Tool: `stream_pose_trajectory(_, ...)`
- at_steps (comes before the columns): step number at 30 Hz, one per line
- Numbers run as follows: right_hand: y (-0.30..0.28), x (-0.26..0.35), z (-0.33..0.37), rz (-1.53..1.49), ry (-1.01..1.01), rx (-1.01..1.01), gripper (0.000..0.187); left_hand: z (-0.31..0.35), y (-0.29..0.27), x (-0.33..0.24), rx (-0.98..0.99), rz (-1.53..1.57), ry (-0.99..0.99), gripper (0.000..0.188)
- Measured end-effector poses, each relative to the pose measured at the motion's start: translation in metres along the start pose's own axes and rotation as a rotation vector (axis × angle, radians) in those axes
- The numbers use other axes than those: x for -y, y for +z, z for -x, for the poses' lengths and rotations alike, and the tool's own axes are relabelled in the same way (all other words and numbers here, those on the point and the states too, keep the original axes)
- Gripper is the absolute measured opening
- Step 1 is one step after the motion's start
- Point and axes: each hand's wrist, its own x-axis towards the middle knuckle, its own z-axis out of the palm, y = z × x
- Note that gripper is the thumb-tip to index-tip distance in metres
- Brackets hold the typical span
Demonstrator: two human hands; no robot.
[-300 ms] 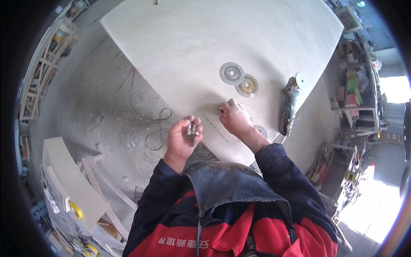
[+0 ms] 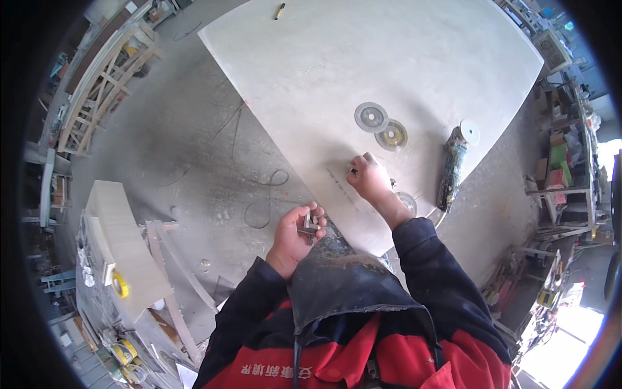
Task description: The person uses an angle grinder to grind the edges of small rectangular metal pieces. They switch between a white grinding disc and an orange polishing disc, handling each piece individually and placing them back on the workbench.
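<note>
My left hand [image 2: 289, 241] is closed around small metal pieces [image 2: 310, 228], held palm up just off the near edge of the large pale board [image 2: 311, 97]. Over the board, my right hand [image 2: 373, 181] is closed, its fingertips pinched on a small dark thing [image 2: 353, 171] that I cannot make out. Beyond it lie two overlapping cutting discs, one grey [image 2: 367, 126] and one yellowish [image 2: 388, 144]. Another disc [image 2: 408, 202] is partly hidden behind my right wrist. An angle grinder [image 2: 451, 165] with a pale round disc rests at the board's right edge.
A marker [image 2: 280, 11] lies at the board's far end. On the dusty floor to the left is a looped cord [image 2: 258, 214]. Pale panels [image 2: 126, 240] and yellow tape [image 2: 120, 284] stand at lower left, a wooden frame [image 2: 97, 91] farther off. Cluttered shelves [image 2: 560, 162] line the right.
The whole view has shifted, so the board and tools appear farther right and the marker shows fully. Both hands keep nearly the same closed grips, my right hand still low over the board.
</note>
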Motion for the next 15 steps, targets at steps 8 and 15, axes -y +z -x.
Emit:
stream_pose_trajectory(8, 0.012, -0.009, 0.008, -0.022, -0.043, -0.034, 0.028, 0.046, -0.019, 0.035, -0.031, -0.065, 0.005, 0.016)
stream_pose_trajectory(15, 0.002, -0.017, 0.009, -0.067, -0.019, -0.046, 0.027, 0.066, -0.02, 0.033, -0.114, -0.056, 0.026, 0.017)
